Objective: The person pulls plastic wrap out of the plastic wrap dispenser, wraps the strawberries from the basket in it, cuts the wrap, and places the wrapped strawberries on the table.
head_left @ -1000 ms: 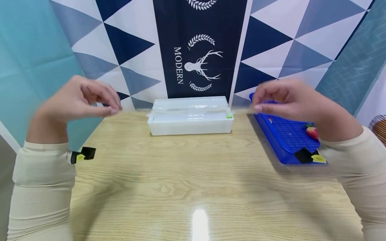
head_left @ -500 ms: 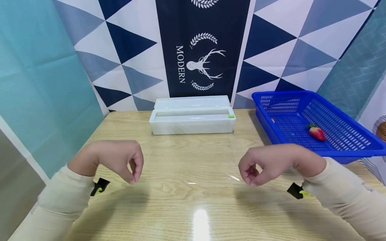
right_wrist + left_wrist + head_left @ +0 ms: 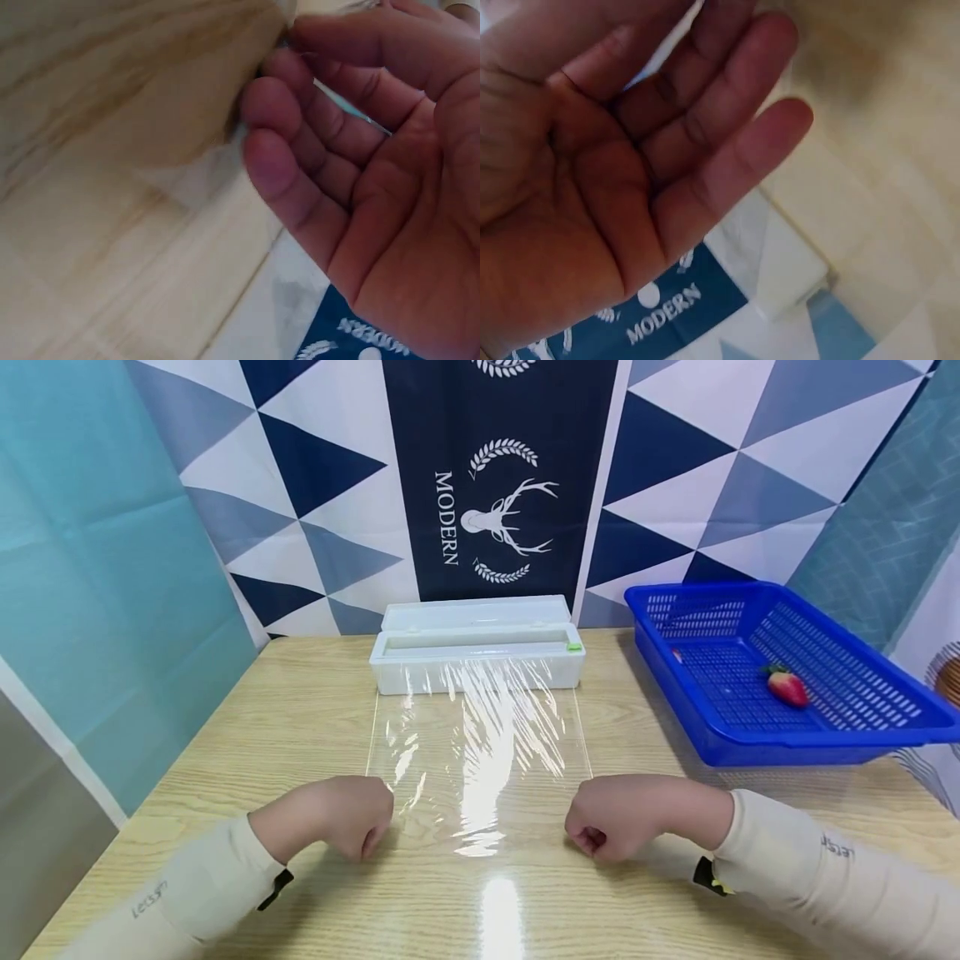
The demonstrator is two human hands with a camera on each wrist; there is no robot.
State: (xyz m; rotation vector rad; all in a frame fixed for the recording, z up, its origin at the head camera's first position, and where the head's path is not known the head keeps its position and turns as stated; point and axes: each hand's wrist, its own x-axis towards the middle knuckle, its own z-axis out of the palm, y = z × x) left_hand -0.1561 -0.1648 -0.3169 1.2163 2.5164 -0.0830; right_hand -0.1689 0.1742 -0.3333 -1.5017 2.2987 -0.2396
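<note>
A white cling film dispenser [image 3: 477,612] stands at the back of the table with its lid raised. From its front a clear sheet of cling film [image 3: 487,752] stretches over the wood toward me, wrinkled and shiny. My left hand [image 3: 345,814] holds the sheet's near left corner, and my right hand [image 3: 626,818] the near right one, both low over the table. Thumb and index fingertips are hidden from above. In the left wrist view, the remaining fingers of the left hand [image 3: 667,150] curve loosely; those of the right hand [image 3: 337,165] do likewise.
A blue plastic basket [image 3: 720,735] sits at the right with a strawberry [image 3: 787,688] inside. Behind the table hangs a patterned cloth [image 3: 495,527], with a teal curtain [image 3: 112,568] on the left. The wooden table [image 3: 300,693] shows glare near its front.
Both hands have come down and toward the body from beside the dispenser, drawing closer together. The cling film now spans from the dispenser to the hands, low over the table.
</note>
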